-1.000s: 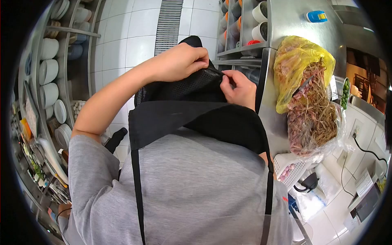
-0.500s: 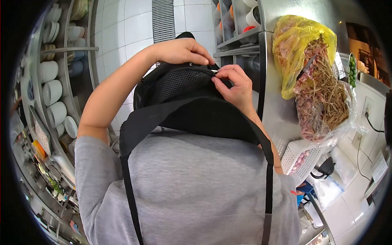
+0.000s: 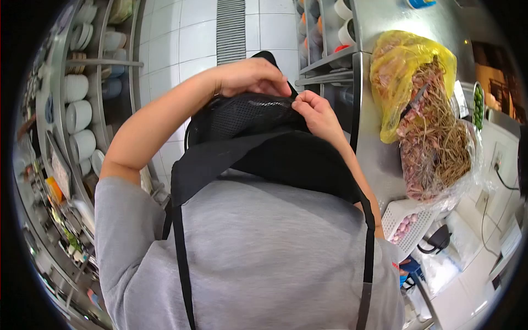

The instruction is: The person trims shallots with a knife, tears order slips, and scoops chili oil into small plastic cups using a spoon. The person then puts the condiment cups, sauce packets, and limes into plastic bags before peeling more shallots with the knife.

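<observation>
In front of my chest is a black mesh item (image 3: pixel 242 113), soft and partly folded; I cannot tell its exact kind. My left hand (image 3: pixel 250 77) reaches over its far edge, fingers curled down onto the edge near its right end. My right hand (image 3: pixel 319 115) pinches the same edge at the right corner, thumb against forefinger. The fingertips of both hands nearly meet there. A black apron (image 3: pixel 291 165) hangs from straps over my grey shirt and bulges out just below the mesh.
To the right, a steel counter (image 3: pixel 379 170) bears a yellow plastic bag (image 3: pixel 385 71), dried roots and bulbs (image 3: pixel 434 132) and a white basket (image 3: pixel 393 217). Shelves with white bowls (image 3: pixel 80 115) stand on the left. A floor drain (image 3: pixel 231 33) runs through the tiles ahead.
My view has shifted slightly. Both hands have moved a little down and right in it, staying at the mesh item's edge. My left fingers now curl further over, and the mesh has changed its folds.
</observation>
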Demonstrator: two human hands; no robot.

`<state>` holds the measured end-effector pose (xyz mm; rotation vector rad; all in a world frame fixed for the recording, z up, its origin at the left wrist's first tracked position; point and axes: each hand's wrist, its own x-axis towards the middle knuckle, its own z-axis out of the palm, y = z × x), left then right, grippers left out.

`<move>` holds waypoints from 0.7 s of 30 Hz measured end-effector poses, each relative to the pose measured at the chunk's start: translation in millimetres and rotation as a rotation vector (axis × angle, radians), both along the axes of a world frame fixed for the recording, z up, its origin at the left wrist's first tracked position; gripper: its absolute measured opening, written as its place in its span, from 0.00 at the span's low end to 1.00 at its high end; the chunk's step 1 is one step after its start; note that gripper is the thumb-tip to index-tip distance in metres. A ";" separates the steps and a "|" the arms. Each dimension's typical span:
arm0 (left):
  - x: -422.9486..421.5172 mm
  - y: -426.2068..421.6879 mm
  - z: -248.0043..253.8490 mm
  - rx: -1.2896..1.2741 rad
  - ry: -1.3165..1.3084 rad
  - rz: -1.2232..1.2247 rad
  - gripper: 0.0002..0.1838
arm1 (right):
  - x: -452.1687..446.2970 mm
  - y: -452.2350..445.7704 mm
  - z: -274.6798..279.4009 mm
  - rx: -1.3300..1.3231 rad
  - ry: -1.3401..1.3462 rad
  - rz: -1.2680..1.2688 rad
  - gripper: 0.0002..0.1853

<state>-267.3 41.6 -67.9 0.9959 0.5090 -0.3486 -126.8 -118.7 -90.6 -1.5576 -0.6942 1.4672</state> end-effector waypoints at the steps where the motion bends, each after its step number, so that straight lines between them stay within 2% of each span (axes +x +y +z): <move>1: -3.5 3.8 -5.9 0.189 0.026 0.006 0.16 | 0.5 1.0 0.5 -0.053 -0.009 0.032 0.06; 3: -11.9 13.7 -8.0 0.520 -0.025 -0.262 0.14 | 3.6 3.7 3.8 -0.086 -0.034 0.061 0.05; 6: -24.0 10.6 -1.1 0.550 -0.090 -0.235 0.13 | 10.8 6.3 0.1 -0.128 -0.080 0.128 0.05; 9: -29.4 3.5 0.9 0.487 -0.142 -0.121 0.11 | 11.3 9.0 4.4 -0.001 -0.122 0.221 0.03; 11: -31.1 6.0 0.8 0.472 -0.180 -0.130 0.12 | 3.5 14.4 16.8 0.155 0.088 0.074 0.05; 13: -27.5 5.4 -4.1 0.485 -0.125 -0.136 0.11 | 9.7 18.6 13.6 0.160 0.152 0.139 0.05; 16: -20.0 6.3 5.2 0.480 0.005 -0.210 0.10 | 1.9 39.1 24.2 0.343 -0.341 0.112 0.05; 17: -23.8 6.9 -6.6 0.481 0.009 -0.197 0.10 | -4.7 50.7 38.2 0.347 -0.338 0.125 0.05; 18: -28.0 8.8 -29.2 0.523 -0.106 -0.076 0.11 | -11.1 63.1 51.1 0.549 -0.430 0.367 0.05; 19: -32.9 7.5 -30.5 0.563 -0.220 0.047 0.13 | -17.7 72.9 55.7 0.751 -0.515 0.611 0.06; 20: -45.8 12.4 -28.5 0.497 -0.121 0.150 0.13 | -25.3 82.4 53.1 0.757 -0.510 0.620 0.06; 21: -60.2 13.9 -31.1 0.498 -0.121 0.353 0.12 | -33.5 93.9 49.2 0.826 -0.546 0.742 0.07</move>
